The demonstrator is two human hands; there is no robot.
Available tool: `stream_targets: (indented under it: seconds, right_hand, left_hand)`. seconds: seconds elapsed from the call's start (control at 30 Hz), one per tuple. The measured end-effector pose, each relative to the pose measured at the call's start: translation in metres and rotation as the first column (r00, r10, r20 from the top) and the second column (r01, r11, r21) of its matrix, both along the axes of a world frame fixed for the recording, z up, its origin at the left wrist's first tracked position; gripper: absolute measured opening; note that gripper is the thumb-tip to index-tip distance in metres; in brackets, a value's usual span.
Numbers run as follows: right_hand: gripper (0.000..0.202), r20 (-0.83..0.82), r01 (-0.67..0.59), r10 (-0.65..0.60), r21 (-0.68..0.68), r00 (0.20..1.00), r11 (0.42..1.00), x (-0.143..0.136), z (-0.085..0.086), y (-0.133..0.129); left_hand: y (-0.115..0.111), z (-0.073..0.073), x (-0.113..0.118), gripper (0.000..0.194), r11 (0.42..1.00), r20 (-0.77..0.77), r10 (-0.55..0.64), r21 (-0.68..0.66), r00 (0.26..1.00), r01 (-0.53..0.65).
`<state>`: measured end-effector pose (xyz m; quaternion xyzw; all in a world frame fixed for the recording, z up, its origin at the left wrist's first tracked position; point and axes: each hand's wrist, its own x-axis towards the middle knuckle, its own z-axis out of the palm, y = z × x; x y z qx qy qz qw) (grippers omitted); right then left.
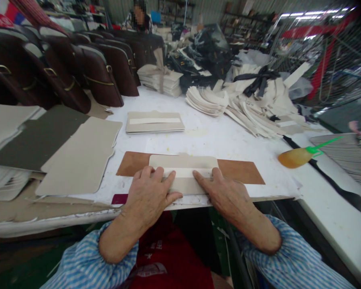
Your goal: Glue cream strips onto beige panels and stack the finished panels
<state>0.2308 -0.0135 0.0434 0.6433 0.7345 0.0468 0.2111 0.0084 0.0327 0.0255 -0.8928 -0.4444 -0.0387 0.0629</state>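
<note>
A beige panel (186, 161) lies near the table's front edge, over a brown strip (240, 171) that sticks out on both sides. Along the panel runs a white strip (185, 172). My left hand (150, 192) rests on the panel's left part, fingers spread, index fingertip on the white strip. On the right part lies my right hand (225, 192), its index fingertip also on the strip and its other fingers partly hidden. Neither hand grips anything. Beyond them sits a small stack of similar beige panels (155, 127), the top one bearing a white strip.
Large beige sheets (81, 156) and a dark sheet (42, 136) lie left. Brown bags (99, 76) stand behind them. Bundled beige strips (207, 100) lie at the back, an amber bottle with a green nozzle (295, 157) at right. A person (140, 18) is in the background.
</note>
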Motion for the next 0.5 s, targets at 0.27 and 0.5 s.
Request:
stream_targets:
  seconds: [0.27, 0.5]
  right_hand:
    - [0.054, -0.092, 0.098, -0.090, 0.083, 0.992, 0.992, 0.019, -0.006, -0.009]
    - [0.037, -0.550, 0.234, 0.019, 0.385, 0.835, 0.893, 0.065, -0.038, -0.006]
  left_hand:
    - [0.004, -0.016, -0.022, 0.039, 0.979, 0.170, -0.178, 0.131, 0.969, 0.156]
    - [0.005, -0.035, -0.041, 0.037, 0.983, 0.345, -0.184, 0.082, 0.920, 0.166]
